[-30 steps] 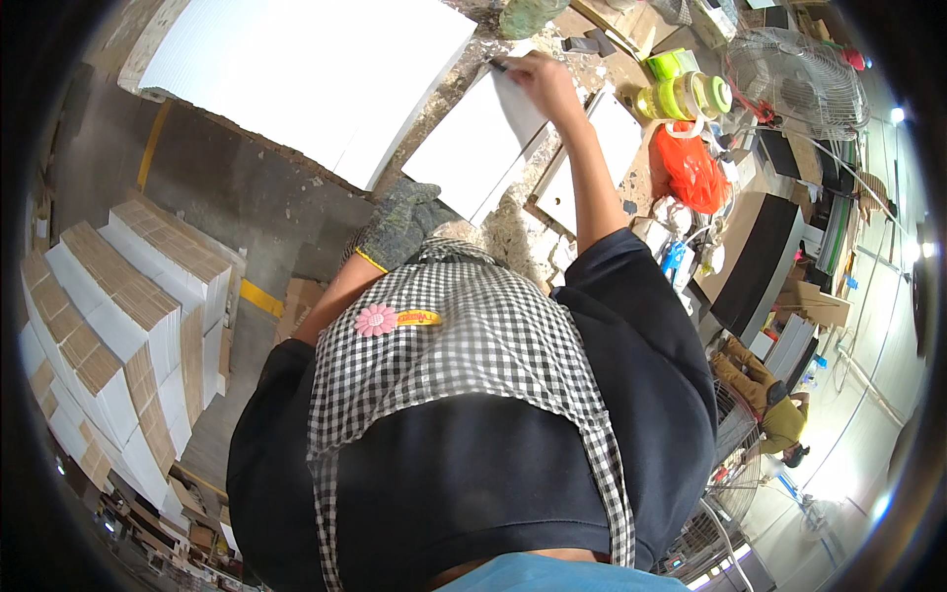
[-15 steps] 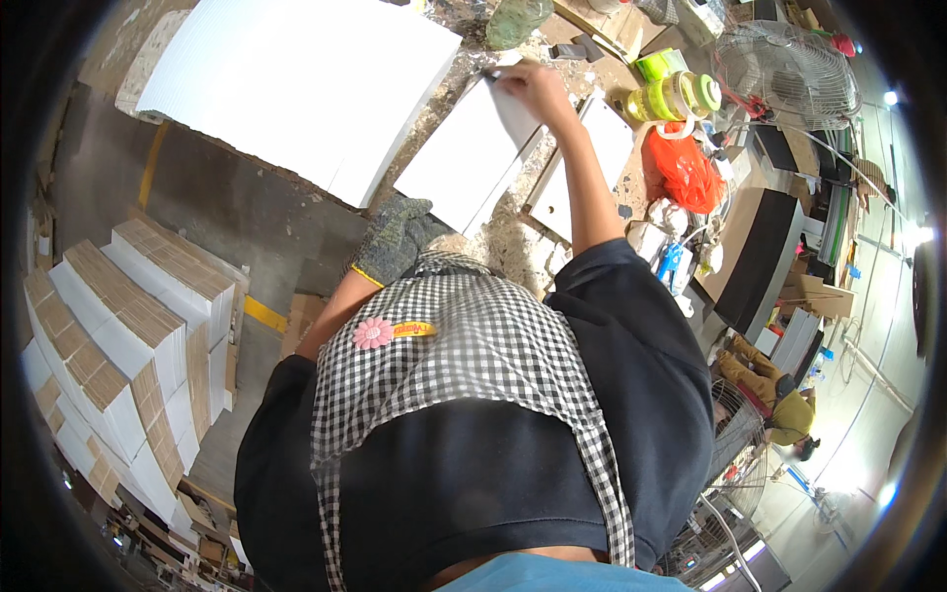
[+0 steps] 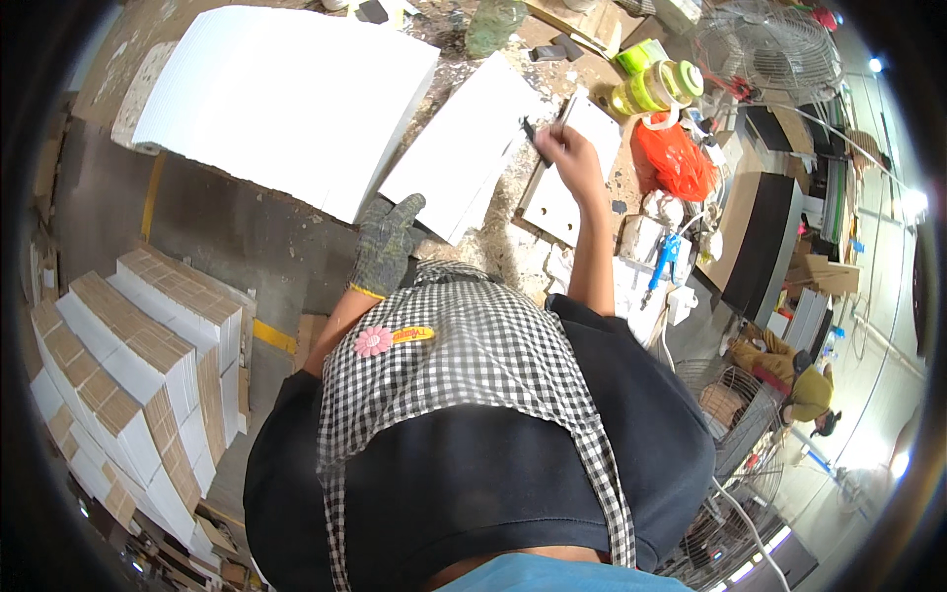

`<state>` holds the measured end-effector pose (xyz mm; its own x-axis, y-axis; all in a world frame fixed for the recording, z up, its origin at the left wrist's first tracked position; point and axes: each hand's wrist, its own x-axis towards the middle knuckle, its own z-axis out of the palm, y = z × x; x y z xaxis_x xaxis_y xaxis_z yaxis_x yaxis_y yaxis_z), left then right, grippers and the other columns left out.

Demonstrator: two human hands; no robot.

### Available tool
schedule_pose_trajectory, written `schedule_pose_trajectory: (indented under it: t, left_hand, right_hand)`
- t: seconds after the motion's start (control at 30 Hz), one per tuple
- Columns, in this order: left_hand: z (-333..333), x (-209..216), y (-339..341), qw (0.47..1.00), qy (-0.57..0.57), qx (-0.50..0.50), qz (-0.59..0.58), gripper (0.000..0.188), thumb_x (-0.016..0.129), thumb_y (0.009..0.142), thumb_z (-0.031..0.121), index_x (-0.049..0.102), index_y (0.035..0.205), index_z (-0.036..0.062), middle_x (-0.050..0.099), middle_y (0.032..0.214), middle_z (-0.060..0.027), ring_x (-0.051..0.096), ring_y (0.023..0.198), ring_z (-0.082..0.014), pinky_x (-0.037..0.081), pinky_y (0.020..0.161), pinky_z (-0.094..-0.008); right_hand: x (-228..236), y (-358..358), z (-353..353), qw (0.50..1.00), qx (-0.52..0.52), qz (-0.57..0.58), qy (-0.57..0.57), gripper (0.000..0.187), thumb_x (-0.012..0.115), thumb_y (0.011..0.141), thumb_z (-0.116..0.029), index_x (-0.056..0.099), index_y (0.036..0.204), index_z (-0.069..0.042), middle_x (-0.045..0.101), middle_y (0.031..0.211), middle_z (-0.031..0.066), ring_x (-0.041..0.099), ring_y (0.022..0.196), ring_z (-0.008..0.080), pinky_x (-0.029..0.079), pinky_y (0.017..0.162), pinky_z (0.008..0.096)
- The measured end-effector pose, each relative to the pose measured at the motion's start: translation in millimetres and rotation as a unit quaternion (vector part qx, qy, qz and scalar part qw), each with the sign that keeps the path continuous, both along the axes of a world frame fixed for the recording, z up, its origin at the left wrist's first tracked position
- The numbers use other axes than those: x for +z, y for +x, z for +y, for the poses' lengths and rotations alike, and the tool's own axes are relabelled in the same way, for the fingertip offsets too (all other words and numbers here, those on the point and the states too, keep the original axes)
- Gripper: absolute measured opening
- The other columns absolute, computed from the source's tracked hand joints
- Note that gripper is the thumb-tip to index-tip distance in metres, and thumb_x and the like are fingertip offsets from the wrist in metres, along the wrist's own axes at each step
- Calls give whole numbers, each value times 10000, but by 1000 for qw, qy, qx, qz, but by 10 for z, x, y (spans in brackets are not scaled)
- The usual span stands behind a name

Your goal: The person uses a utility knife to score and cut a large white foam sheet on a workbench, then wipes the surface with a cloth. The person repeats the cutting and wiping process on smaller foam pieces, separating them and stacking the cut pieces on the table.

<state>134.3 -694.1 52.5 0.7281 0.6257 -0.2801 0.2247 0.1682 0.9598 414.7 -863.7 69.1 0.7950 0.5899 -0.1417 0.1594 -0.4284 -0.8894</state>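
My left hand (image 3: 387, 237), in a grey knitted glove, rests at the near-left edge of a white board (image 3: 459, 148). Its fingers are stretched out and touch that edge. My bare right hand (image 3: 572, 158) is closed around a small dark tool (image 3: 534, 136), whose kind the blur hides. The hand is over the gap between this board and a second white board (image 3: 562, 202) with round holes, at the left edge of the latter. A thick stack of white sheets (image 3: 286, 104) lies to the left on the same worn, stained table (image 3: 506, 222).
On the table's right are a green-lidded bottle (image 3: 656, 89), a red plastic bag (image 3: 676, 163) and a blue-handled tool (image 3: 667, 255). A fan (image 3: 769, 49) stands beyond. Stacked white and brown boards (image 3: 148, 365) fill the lower left. Another person (image 3: 804, 390) is far right.
My right hand has moved from the white board's far end toward me and rightward, with the dark tool in it. My left hand stays at the board's near edge, its fingers now more extended.
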Motion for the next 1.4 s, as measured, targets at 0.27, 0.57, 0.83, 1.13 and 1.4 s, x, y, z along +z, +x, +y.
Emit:
schedule_pose_trajectory:
  t: [0.27,0.57,0.83,1.13,1.4]
  left_hand:
    - [-84,542,149,816,526,-205,-125,421,567,983,86,582,1402,38,565,1436,-215,571,1327,-300,463,1133,-414]
    - [-28,193,-4,664,648,-339,-156,517,605,891,108,567,1397,12,521,1467,-213,466,1411,-365,362,1197,-559]
    - [-59,-271,-9,624,690,-350,-115,508,615,894,123,584,1398,69,537,1464,-168,461,1421,-333,346,1210,-554]
    - [41,-165,-534,879,436,-191,-18,426,641,901,75,601,1321,15,625,1308,-151,580,1257,-310,412,1147,-488]
    - [122,-403,-515,946,56,-307,-81,296,452,1050,102,622,1263,-13,649,1228,-134,621,1141,-279,592,872,-388]
  right_hand:
    - [-390,-1104,-1086,968,51,202,-141,156,739,922,-166,685,969,-28,684,843,28,639,802,125,513,734,312]
    - [-865,-1554,-1086,979,-4,118,-169,158,738,931,-134,667,970,1,697,826,62,647,768,145,511,719,316]
    - [-897,-1565,-1006,978,11,73,-197,188,763,913,-168,710,1002,-11,736,861,88,691,804,181,536,750,335]
    - [-830,-1697,-1423,832,-149,-292,-449,669,782,872,-297,509,1481,-272,375,1596,145,279,1436,471,233,1107,697]
    - [-1234,-1278,-2260,828,-153,-245,-481,739,763,853,-148,449,1510,-272,450,1499,132,469,1294,429,432,1006,608]
